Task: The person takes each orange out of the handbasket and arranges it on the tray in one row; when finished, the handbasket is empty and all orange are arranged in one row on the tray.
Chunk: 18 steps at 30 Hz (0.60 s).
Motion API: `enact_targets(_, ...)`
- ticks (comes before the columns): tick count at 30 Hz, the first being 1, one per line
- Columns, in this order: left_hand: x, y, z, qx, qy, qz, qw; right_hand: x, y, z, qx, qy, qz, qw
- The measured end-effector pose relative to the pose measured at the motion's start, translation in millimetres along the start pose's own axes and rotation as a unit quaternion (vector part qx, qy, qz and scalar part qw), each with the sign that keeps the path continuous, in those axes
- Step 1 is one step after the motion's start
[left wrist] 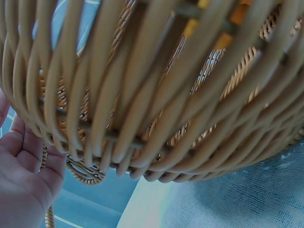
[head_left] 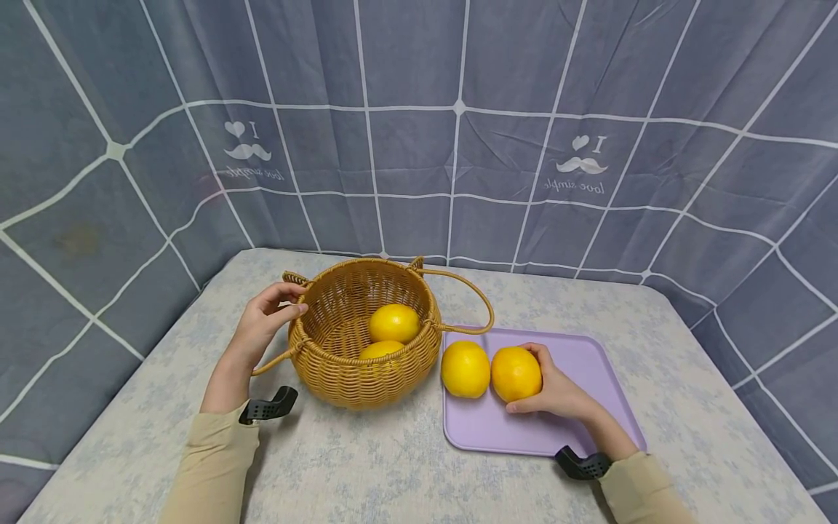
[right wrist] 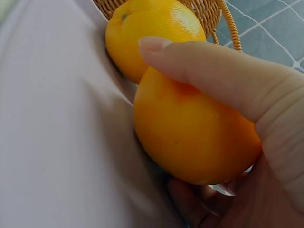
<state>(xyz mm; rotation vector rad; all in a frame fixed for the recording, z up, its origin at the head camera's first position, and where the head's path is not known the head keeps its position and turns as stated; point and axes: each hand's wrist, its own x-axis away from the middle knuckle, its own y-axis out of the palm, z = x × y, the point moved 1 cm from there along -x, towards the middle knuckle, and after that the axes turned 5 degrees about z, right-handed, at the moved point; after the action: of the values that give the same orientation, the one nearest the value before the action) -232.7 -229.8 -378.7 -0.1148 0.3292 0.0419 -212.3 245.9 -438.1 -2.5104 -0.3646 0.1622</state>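
Note:
My left hand [head_left: 265,316] holds the rim of a round woven wicker basket [head_left: 366,382] at its left side. Inside the basket are two oranges, one orange [head_left: 394,323] at the right wall and another [head_left: 382,349] partly hidden behind the near rim. On the lilac tray [head_left: 484,431], my right hand [head_left: 553,386] grips an orange [head_left: 516,373], thumb on the near side and fingers round the far side. Just left of it sits one more orange [head_left: 465,369]. From the right wrist, the thumb lies across the top of the held orange [right wrist: 194,133].
A looped basket handle [head_left: 481,291] sticks out to the right, over the tray's back left corner. The other handle [head_left: 271,362] hangs by my left wrist. A patterned cloth covers the table [head_left: 353,466]; a grey-blue checked curtain [head_left: 412,145] stands behind it.

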Motion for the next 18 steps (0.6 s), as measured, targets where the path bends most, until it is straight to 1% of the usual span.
enact_targets(6, 0.0, 0.3, 0.3, 0.002, 0.001, -0.001, 1.0, 0.5, 3.2, -1.9, -0.009, -0.009, 0.009, 0.9999)
enact_targets(11, 0.0, -0.1, 0.5, -0.003, -0.002, -0.001, 1.0, 1.2, 2.4, -3.3, -0.001, -0.02, 0.003, 0.9998)
enact_targets(18, -0.1, 0.0, 0.3, -0.003, -0.004, -0.001, 1.0, 1.5, -0.2, -2.3, 0.016, -0.049, -0.005, 0.9987)
